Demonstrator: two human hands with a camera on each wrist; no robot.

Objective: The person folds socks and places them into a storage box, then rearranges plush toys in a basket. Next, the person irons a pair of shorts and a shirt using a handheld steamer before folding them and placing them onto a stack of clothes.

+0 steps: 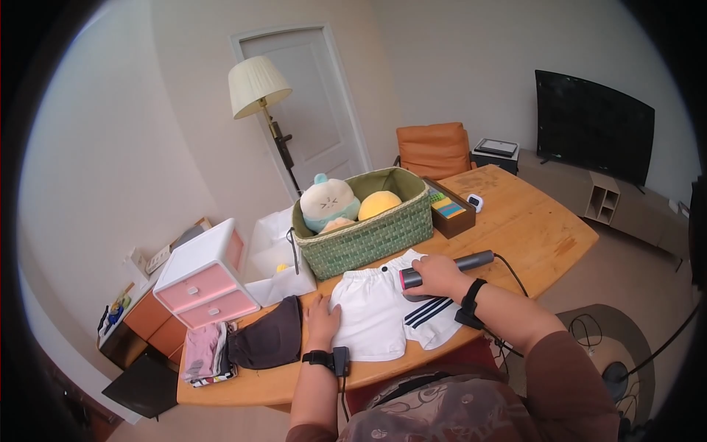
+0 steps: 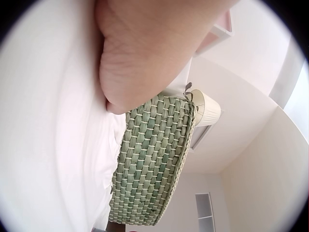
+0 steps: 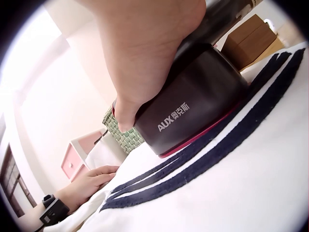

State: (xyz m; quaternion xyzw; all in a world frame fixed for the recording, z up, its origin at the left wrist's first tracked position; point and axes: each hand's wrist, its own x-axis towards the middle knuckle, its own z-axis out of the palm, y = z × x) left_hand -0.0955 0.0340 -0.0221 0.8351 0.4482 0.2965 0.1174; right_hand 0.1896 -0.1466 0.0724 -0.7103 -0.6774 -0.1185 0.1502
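White shorts (image 1: pixel 368 317) with navy stripes on one leg lie spread on the wooden table in front of me. My right hand (image 1: pixel 440 278) grips a dark grey handheld garment steamer (image 1: pixel 475 260) with a red edge. In the right wrist view the steamer's head (image 3: pixel 198 96), marked AUX, sits right at the striped leg. At the shorts' left side, my left hand (image 1: pixel 322 324) rests with fingers extended, its palm edge against the white cloth (image 2: pixel 58 121) in the left wrist view. A folded dark garment (image 1: pixel 269 339) lies just left of that hand.
Behind the shorts stands a green woven basket (image 1: pixel 368 243) holding plush toys. A brown box (image 1: pixel 453 221) is beside it. To the left are a white bin (image 1: pixel 276 258), a pink-and-white drawer unit (image 1: pixel 206 283) and folded clothes (image 1: pixel 205 352). A cord (image 1: pixel 513 274) trails from the steamer.
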